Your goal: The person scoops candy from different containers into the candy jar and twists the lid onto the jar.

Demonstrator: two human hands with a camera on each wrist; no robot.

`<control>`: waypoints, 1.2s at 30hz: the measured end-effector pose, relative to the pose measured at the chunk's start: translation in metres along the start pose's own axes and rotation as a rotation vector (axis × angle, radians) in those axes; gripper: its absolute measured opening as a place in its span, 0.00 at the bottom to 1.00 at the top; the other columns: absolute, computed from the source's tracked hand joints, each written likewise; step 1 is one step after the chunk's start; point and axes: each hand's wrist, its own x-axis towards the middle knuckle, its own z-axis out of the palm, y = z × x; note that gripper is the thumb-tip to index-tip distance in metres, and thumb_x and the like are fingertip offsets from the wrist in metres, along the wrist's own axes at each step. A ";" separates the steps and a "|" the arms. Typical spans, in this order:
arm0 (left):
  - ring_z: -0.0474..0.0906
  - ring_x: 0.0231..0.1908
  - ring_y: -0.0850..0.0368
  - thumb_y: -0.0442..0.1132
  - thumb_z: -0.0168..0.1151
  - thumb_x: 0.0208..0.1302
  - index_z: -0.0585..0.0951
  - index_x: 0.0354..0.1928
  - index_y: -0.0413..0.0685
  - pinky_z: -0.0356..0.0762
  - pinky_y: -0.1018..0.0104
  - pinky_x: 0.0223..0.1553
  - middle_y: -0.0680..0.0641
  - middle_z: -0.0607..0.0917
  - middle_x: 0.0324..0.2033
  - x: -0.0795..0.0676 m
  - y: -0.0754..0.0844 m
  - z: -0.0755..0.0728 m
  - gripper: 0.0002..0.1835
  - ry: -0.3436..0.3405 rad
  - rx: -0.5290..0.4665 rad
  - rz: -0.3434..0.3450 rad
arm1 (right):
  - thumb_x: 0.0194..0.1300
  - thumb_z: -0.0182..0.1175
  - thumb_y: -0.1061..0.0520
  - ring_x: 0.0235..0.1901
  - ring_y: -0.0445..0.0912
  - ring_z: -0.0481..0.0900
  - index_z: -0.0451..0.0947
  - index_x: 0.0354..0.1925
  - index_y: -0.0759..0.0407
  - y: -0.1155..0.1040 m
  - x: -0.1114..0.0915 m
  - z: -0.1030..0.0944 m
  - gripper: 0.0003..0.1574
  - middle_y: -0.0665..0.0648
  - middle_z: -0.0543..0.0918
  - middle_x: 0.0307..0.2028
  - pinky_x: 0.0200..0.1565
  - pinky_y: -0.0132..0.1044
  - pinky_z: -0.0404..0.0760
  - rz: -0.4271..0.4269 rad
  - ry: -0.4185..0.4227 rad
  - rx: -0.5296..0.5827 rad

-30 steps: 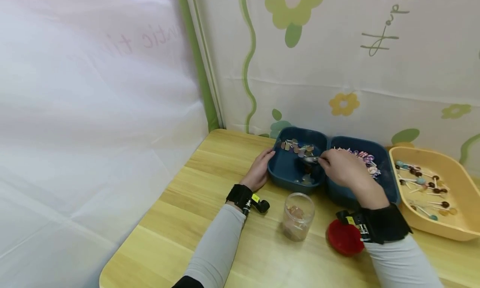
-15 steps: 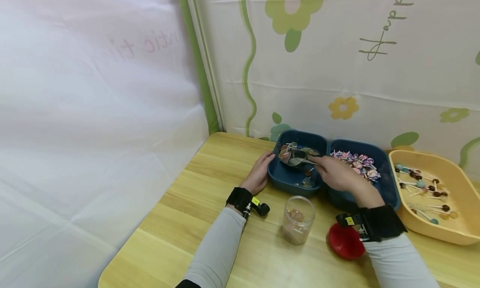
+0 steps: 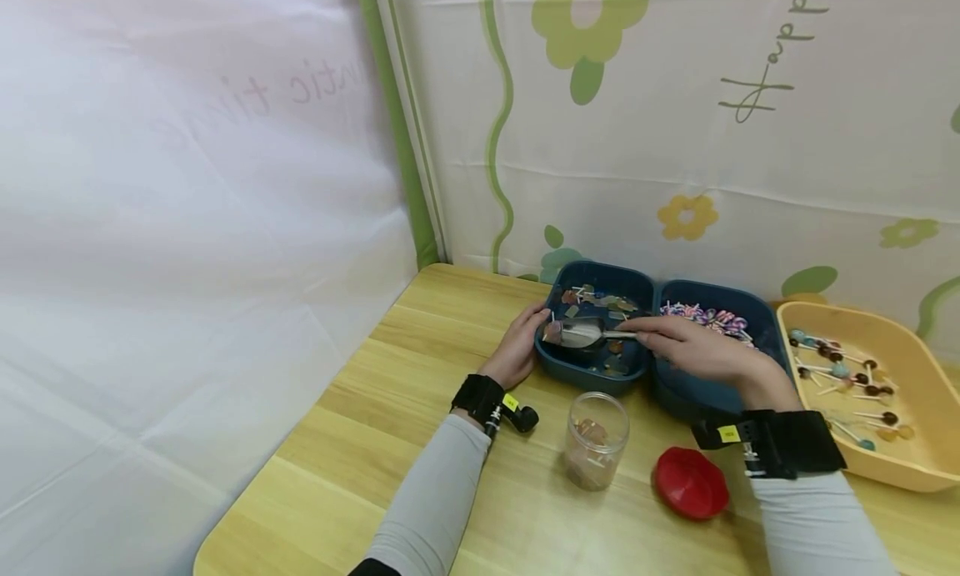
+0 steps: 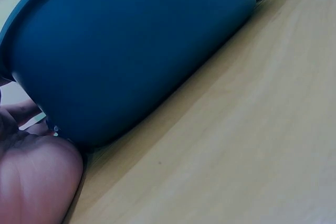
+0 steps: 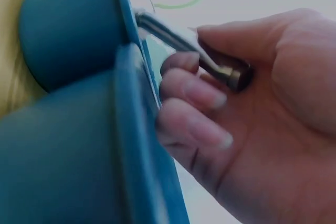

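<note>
My left hand [image 3: 517, 347] grips the left side of a dark blue bin [image 3: 588, 381], fingertips right at its rim; the left wrist view shows the palm against the bin's outer wall [image 4: 131, 51]. Inside lie several flat, translucent lollipops [image 3: 615, 303] with white sticks. My right hand [image 3: 697, 347] holds a metal scoop [image 3: 581, 334] by its handle, palm turned upward in the right wrist view, fingers curled round the handle [image 5: 176, 40]. The scoop's bowl is over the bin's left front part, with a pinkish lollipop [image 3: 552, 332] at its mouth.
In front of the bin stands a clear jar [image 3: 597, 443], uncapped, with some lollipops inside. A red lid [image 3: 690, 484] lies right of it. Beyond my right hand are a second blue bin [image 3: 772, 330] of striped candies and a yellow tray [image 3: 926, 393] of ball lollipops. Fabric walls enclose the table.
The scoop has moved left and toward the near side across the bin, with my right hand following and its wrist turning. My left hand has stayed on the bin's side.
</note>
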 end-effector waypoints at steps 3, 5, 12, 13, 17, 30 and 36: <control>0.65 0.67 0.52 0.42 0.43 0.84 0.61 0.77 0.41 0.69 0.64 0.63 0.38 0.63 0.75 0.000 0.000 0.000 0.26 0.003 0.005 0.007 | 0.83 0.45 0.57 0.21 0.47 0.66 0.72 0.70 0.60 0.003 -0.004 -0.004 0.23 0.62 0.71 0.38 0.29 0.38 0.71 0.001 -0.012 0.038; 0.64 0.70 0.52 0.42 0.43 0.84 0.61 0.77 0.40 0.66 0.61 0.68 0.39 0.63 0.75 0.000 -0.001 0.000 0.26 0.008 0.013 0.013 | 0.83 0.46 0.56 0.24 0.46 0.68 0.72 0.70 0.59 0.005 -0.008 -0.005 0.23 0.62 0.71 0.40 0.30 0.37 0.72 -0.007 -0.013 0.058; 0.62 0.72 0.50 0.43 0.43 0.84 0.61 0.77 0.41 0.59 0.54 0.74 0.39 0.62 0.76 0.000 -0.001 0.000 0.26 0.006 0.017 0.011 | 0.83 0.46 0.54 0.46 0.49 0.76 0.71 0.71 0.55 0.006 -0.015 -0.008 0.24 0.66 0.74 0.58 0.41 0.38 0.80 -0.045 -0.020 0.135; 0.62 0.72 0.50 0.42 0.43 0.84 0.61 0.77 0.41 0.59 0.54 0.74 0.38 0.62 0.76 0.000 -0.001 0.000 0.27 0.001 0.015 0.010 | 0.83 0.46 0.54 0.48 0.49 0.76 0.71 0.71 0.55 0.007 -0.015 -0.008 0.24 0.65 0.74 0.58 0.41 0.38 0.80 -0.049 -0.021 0.142; 0.63 0.71 0.51 0.43 0.45 0.83 0.62 0.76 0.41 0.60 0.55 0.73 0.38 0.63 0.75 -0.001 0.000 0.000 0.26 0.012 0.018 0.010 | 0.84 0.44 0.54 0.31 0.52 0.69 0.70 0.71 0.57 0.009 -0.014 -0.009 0.24 0.58 0.71 0.35 0.33 0.39 0.74 -0.064 -0.036 0.172; 0.63 0.72 0.46 0.43 0.43 0.84 0.62 0.77 0.40 0.64 0.57 0.71 0.38 0.66 0.74 0.000 0.001 0.000 0.26 -0.002 0.002 0.011 | 0.84 0.43 0.59 0.29 0.54 0.74 0.66 0.71 0.70 0.021 -0.003 -0.006 0.25 0.71 0.75 0.36 0.31 0.40 0.79 -0.137 -0.121 0.237; 0.62 0.73 0.47 0.44 0.43 0.84 0.63 0.76 0.41 0.62 0.54 0.73 0.39 0.65 0.74 -0.001 0.001 0.000 0.26 0.012 0.007 0.005 | 0.84 0.41 0.59 0.40 0.55 0.78 0.64 0.72 0.72 0.027 -0.006 -0.007 0.26 0.82 0.74 0.46 0.37 0.41 0.85 -0.140 -0.145 0.356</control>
